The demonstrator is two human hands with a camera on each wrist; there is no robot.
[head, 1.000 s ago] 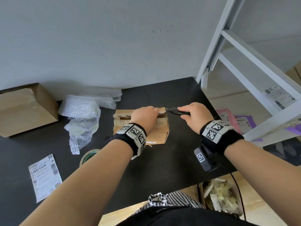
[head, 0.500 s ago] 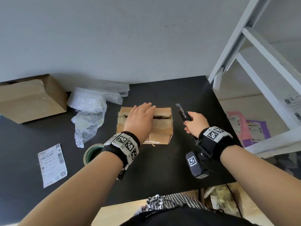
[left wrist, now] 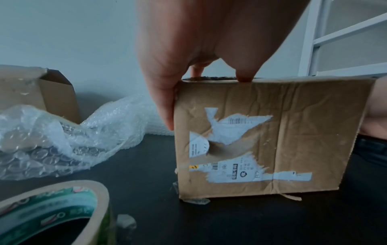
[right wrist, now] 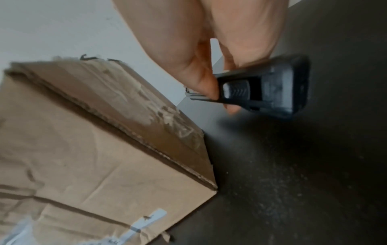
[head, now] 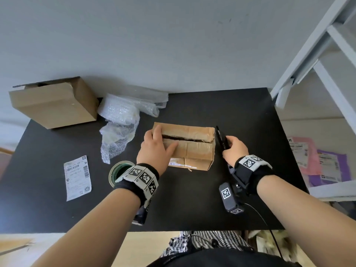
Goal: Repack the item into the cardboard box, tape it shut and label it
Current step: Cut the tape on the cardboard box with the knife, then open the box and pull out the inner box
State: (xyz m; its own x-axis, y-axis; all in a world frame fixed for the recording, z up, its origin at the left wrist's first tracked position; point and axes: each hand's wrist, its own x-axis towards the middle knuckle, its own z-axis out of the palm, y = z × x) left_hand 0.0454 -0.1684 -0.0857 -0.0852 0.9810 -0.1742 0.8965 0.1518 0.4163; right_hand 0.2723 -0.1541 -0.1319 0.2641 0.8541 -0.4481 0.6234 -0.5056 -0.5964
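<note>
Left hand rests on cardboard box, right hand grips black cutter

pink mailer, purple mailer, white frame

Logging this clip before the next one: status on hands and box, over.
Left hand flat on cardboard box, top seam gaping. Right hand grips utility knife beside it. Tape roll, bubble wrap lie left, clear of box.

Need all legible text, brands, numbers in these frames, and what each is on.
No text is legible.
Shipping label: barcodes, print too small.
Cardboard box: torn label scraps, blurred.
Tape roll: green print, blurred.
Box cutter: marking too small.
Pink mailer: label too small.
Wristbands: square code markers, no words.
</note>
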